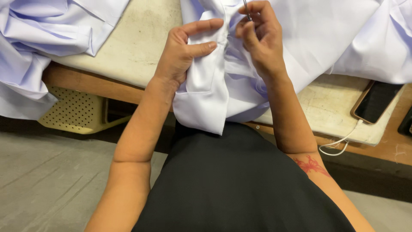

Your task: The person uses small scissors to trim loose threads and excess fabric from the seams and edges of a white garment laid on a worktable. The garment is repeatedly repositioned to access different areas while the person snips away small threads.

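Both hands pinch the white shirt [214, 81] at the table's [128, 47] front edge: left hand [180, 53] bunching fabric taut, right hand [262, 36] gripping a thin metal tool [247, 10], so keep tension steady.

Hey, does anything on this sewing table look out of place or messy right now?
Mostly tidy. The phone lies at the table edge, its white cable dangling over the side. The left hand bunches the white garment while the right hand holds a thin metal tool.
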